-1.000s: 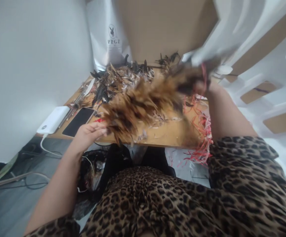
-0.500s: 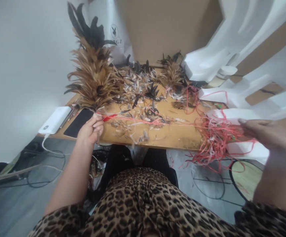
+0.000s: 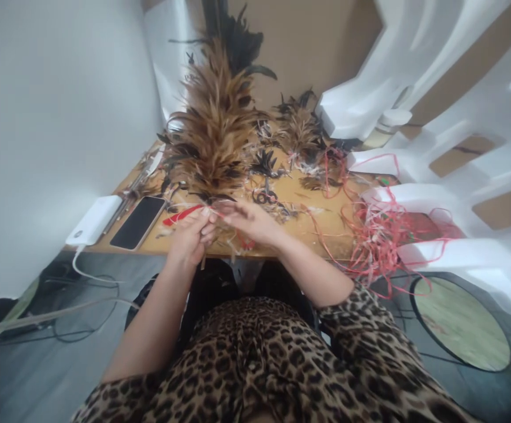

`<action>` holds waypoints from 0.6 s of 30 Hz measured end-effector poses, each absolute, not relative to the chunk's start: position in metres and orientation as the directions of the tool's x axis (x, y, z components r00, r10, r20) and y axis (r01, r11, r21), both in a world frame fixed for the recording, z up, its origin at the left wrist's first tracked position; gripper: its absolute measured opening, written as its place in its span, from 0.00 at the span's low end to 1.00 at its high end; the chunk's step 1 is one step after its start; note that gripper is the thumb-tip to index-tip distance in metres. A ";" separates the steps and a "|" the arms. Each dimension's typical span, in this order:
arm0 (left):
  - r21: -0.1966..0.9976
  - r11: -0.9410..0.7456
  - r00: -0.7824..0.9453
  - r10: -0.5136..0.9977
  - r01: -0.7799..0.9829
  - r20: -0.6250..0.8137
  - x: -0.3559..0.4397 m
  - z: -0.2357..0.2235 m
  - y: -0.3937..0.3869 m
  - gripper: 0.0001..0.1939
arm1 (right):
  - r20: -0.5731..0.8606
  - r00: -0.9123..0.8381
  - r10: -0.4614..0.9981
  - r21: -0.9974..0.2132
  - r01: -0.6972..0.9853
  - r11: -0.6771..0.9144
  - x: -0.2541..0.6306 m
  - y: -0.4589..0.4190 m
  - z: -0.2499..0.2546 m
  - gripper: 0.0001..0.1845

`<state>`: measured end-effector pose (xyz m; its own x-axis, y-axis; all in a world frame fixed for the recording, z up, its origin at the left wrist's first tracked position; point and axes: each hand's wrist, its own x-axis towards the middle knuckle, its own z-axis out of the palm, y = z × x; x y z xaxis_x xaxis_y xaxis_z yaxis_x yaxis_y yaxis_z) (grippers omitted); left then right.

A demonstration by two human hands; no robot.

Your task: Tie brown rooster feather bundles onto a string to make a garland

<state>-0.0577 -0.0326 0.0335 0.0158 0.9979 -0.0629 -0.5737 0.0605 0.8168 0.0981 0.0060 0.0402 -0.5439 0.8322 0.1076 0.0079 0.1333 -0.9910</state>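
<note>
Over a wooden table [image 3: 337, 202], the left hand [image 3: 190, 235] pinches the base of a tall brown-and-black feather bundle [image 3: 220, 126] extending beyond it; the right hand [image 3: 255, 223] is just beside. Left of the hands lies a phone [image 3: 138, 223]; right, tangled red string [image 3: 381, 238].

At the frame's centre, the feather bundle [image 3: 217, 126] looks dry and wispy, its dark tip feathers smoother. The table [image 3: 334, 232] appears to be wood with a smooth, faintly shiny top. At the left, the phone [image 3: 138, 223] has a glossy, glass-like face, the white power bank [image 3: 92, 223] smooth plastic. At right, the red strings [image 3: 381, 241] resemble thin plastic; below, the leopard-print top [image 3: 255, 352] is soft cloth.
</note>
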 end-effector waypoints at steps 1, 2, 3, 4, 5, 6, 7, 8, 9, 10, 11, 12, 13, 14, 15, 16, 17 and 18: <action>0.838 0.030 -0.004 0.999 -0.544 -0.038 -0.058 0.032 -0.034 0.12 | 0.070 -0.568 0.820 -0.996 0.001 0.086 0.087 0.008 0.034 0.18; 0.857 0.005 -0.023 1.000 -0.516 -0.019 -0.058 0.031 -0.035 0.12 | 0.036 -0.574 0.818 -0.999 0.012 0.052 0.078 0.009 0.028 0.16; 0.870 -0.016 -0.044 0.999 -0.492 -0.006 -0.058 0.029 -0.035 0.12 | 0.013 -0.561 0.828 -0.999 0.031 0.037 0.073 0.010 0.024 0.13; 0.881 -0.033 -0.064 0.998 -0.471 0.003 -0.058 0.027 -0.035 0.12 | 0.006 -0.528 0.849 -0.998 0.052 0.039 0.069 0.011 0.020 0.11; 0.890 -0.043 -0.080 0.997 -0.455 0.007 -0.057 0.024 -0.036 0.13 | 0.014 -0.485 0.874 -0.996 0.069 0.055 0.068 0.012 0.017 0.10; 0.895 -0.047 -0.089 0.996 -0.443 0.008 -0.056 0.022 -0.036 0.13 | 0.034 -0.444 0.895 -0.994 0.080 0.078 0.068 0.013 0.015 0.09; 0.897 -0.044 -0.095 0.995 -0.439 0.003 -0.055 0.020 -0.036 0.13 | 0.060 -0.414 0.908 -0.991 0.084 0.104 0.070 0.013 0.013 0.08; 0.897 -0.037 -0.097 0.995 -0.440 -0.006 -0.054 0.018 -0.036 0.13 | 0.085 -0.401 0.912 -0.988 0.083 0.129 0.072 0.014 0.011 0.07; 0.896 -0.028 -0.098 0.995 -0.443 -0.017 -0.052 0.016 -0.036 0.13 | 0.108 -0.399 0.910 -0.985 0.081 0.152 0.074 0.014 0.010 0.07; 0.894 -0.020 -0.102 0.994 -0.448 -0.029 -0.050 0.015 -0.036 0.14 | 0.127 -0.396 0.909 -0.983 0.074 0.170 0.076 0.014 0.008 0.08; 0.892 -0.015 -0.110 0.993 -0.452 -0.039 -0.049 0.013 -0.036 0.14 | 0.143 -0.391 0.909 -0.982 0.060 0.180 0.077 0.013 0.006 0.08; 0.891 -0.013 -0.120 0.992 -0.453 -0.046 -0.048 0.011 -0.037 0.14 | 0.156 -0.378 0.913 -0.983 0.034 0.182 0.078 0.012 0.004 0.09; 0.892 -0.013 -0.129 0.990 -0.451 -0.051 -0.047 0.009 -0.038 0.14 | 0.166 -0.356 0.920 -0.984 0.000 0.177 0.077 0.010 0.002 0.10; 0.895 -0.017 -0.141 0.989 -0.446 -0.052 -0.047 0.008 -0.039 0.13 | 0.172 -0.332 0.928 -0.985 -0.032 0.171 0.077 0.008 0.000 0.10; 0.899 -0.023 -0.156 0.986 -0.438 -0.050 -0.046 0.007 -0.041 0.13 | 0.177 -0.307 0.935 -0.984 -0.057 0.168 0.075 0.005 -0.003 0.11; 0.904 -0.030 -0.172 0.984 -0.427 -0.048 -0.046 0.006 -0.042 0.12 | 0.184 -0.285 0.941 -0.983 -0.069 0.171 0.074 0.002 -0.005 0.11; 0.909 -0.035 -0.191 0.980 -0.416 -0.049 -0.046 0.005 -0.044 0.12 | 0.190 -0.268 0.944 -0.982 -0.067 0.179 0.072 -0.001 -0.006 0.12; 0.913 -0.038 -0.212 0.976 -0.407 -0.054 -0.046 0.005 -0.046 0.12 | 0.196 -0.260 0.946 -0.981 -0.058 0.187 0.071 -0.005 -0.008 0.12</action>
<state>-0.0460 -0.0460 0.0045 -0.2124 0.9757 -0.0536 -0.4065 -0.0383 0.9128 0.0709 -0.0050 -0.0078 -0.2595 0.9457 0.1956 -0.0578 0.1869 -0.9807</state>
